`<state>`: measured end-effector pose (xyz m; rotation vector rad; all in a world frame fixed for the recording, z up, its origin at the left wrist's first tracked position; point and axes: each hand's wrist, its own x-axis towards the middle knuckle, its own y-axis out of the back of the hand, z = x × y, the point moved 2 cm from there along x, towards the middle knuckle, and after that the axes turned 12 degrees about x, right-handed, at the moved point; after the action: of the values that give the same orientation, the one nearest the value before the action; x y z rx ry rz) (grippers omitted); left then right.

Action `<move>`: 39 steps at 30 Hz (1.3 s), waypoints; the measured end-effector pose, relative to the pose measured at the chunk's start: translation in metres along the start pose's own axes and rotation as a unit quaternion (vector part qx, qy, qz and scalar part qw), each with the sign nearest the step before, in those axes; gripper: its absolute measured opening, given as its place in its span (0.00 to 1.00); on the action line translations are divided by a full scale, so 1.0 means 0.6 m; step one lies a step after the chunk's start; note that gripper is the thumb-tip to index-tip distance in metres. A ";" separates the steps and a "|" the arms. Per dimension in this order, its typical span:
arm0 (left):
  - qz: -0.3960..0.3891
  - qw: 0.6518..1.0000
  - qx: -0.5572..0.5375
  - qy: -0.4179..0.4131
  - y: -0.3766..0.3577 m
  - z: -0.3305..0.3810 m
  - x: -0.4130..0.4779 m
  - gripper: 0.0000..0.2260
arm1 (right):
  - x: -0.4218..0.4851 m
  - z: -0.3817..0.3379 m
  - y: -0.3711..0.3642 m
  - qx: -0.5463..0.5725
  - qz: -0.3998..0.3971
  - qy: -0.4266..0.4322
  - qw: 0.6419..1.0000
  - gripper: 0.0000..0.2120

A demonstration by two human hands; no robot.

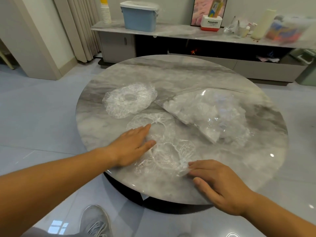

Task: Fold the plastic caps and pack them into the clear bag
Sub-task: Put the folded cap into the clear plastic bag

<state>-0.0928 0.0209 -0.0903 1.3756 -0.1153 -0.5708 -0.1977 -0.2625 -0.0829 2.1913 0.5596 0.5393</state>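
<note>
L hand (pixel 131 146) flat, fingers straight, pressing on the near plastic cap (pixel 164 151), which is spread out at the front of the round marble worktop (pixel 188 72). R hand (pixel 217 182) also flat, fingertips on that cap's right edge, thumb apart, nothing gripped. Second cap (pixel 128 100) lies further back, left. Clear bag (pixel 205 113) w/ crumpled plastic inside sits to the right, just beside both caps.

A round marble table (pixel 188 69) fills the middle. At 12 o'clock, a blue lidded bin (pixel 140 17) sits on a low sideboard (pixel 179 30); at 6, 1 grey shoe (pixel 95 221).
</note>
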 end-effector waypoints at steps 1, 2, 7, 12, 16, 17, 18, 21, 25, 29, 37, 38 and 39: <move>0.001 1.000 0.014 0.005 0.000 -0.007 0.008 0.40 | -0.003 0.002 0.000 0.004 -0.001 -0.003 1.000 0.23; 0.010 1.000 0.024 0.017 0.002 -0.017 0.014 0.42 | -0.004 0.002 0.000 0.006 -0.002 -0.006 1.000 0.23; 0.008 0.984 0.086 0.154 0.016 -0.061 0.023 0.44 | 0.006 -0.002 0.003 0.000 -0.010 -0.005 1.000 0.23; 0.079 0.996 0.025 -0.017 0.041 -0.002 -0.009 0.37 | 0.017 -0.001 0.003 0.025 -0.022 -0.029 0.999 0.27; 0.058 0.986 -0.013 -0.158 0.028 0.056 -0.046 0.30 | 0.023 0.007 0.006 0.055 -0.016 -0.049 0.997 0.25; 0.061 0.986 -0.023 -0.153 0.021 0.062 -0.052 0.27 | 0.024 0.008 0.007 0.067 -0.013 -0.059 0.996 0.24; 0.070 0.987 -0.034 -0.138 0.014 0.065 -0.053 0.25 | 0.025 0.008 0.008 0.084 -0.010 -0.072 0.994 0.25; 0.103 0.987 -0.106 -0.064 0.005 0.068 -0.048 0.17 | 0.033 0.010 0.009 0.122 -0.012 -0.123 0.985 0.24; 0.074 0.983 -0.164 0.034 0.004 0.059 -0.035 0.11 | 0.050 0.012 0.003 0.131 -0.017 -0.176 0.975 0.17; 0.073 0.980 -0.164 0.085 0.001 0.051 -0.019 0.11 | 0.062 0.015 -0.004 0.119 -0.038 -0.213 0.969 0.13; 0.115 0.990 -0.034 0.077 0.002 0.051 -0.007 0.14 | 0.086 0.016 0.002 0.026 0.036 -0.176 0.983 0.14; 0.129 0.990 -0.018 0.060 0.002 0.052 -0.005 0.15 | 0.094 0.014 0.005 0.029 0.049 -0.167 0.984 0.14; 0.142 0.989 -0.007 0.045 0.002 0.054 -0.004 0.16 | 0.103 0.013 0.007 0.033 0.053 -0.164 0.985 0.13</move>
<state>-0.1076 -0.0069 -0.0817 1.3406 -0.2294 -0.2706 -0.1422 -0.2355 -0.0727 2.3189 0.2884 0.2088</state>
